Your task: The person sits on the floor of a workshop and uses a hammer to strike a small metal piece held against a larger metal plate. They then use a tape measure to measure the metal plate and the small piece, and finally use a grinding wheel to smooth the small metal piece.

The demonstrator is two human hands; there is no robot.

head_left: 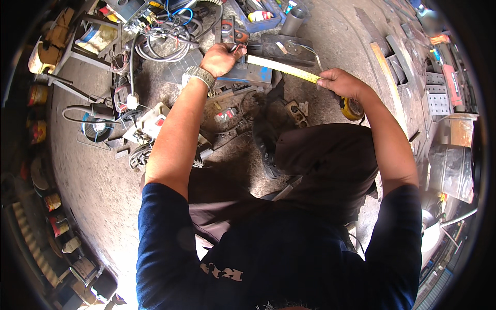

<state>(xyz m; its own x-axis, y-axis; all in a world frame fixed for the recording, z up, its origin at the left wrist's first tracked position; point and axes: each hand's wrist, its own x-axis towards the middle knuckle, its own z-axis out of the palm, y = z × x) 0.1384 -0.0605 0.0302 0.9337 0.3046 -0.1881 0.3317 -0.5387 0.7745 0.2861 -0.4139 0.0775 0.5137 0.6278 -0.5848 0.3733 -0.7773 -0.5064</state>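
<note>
A yellow tape measure blade (283,68) stretches out over a dark metal plate with blue marks (253,76). My right hand (341,83) pinches the blade near its right end. Under that hand, close to the wrist, is the yellow and black tape measure case (353,109). My left hand (221,60), with a watch (199,76) on its wrist, is closed beside the blade's left end. What its fingers grip is too small to make out. Just beyond the plate lies a dark flat metal piece (274,47) with a metal tube (293,22) standing by it.
Tangled grey cables (168,44) lie at the far left. A blue bin (257,19) with small items stands at the far side. A wooden strip (387,77) and metal bars lie to the right. A power socket block (296,113) rests near my knee.
</note>
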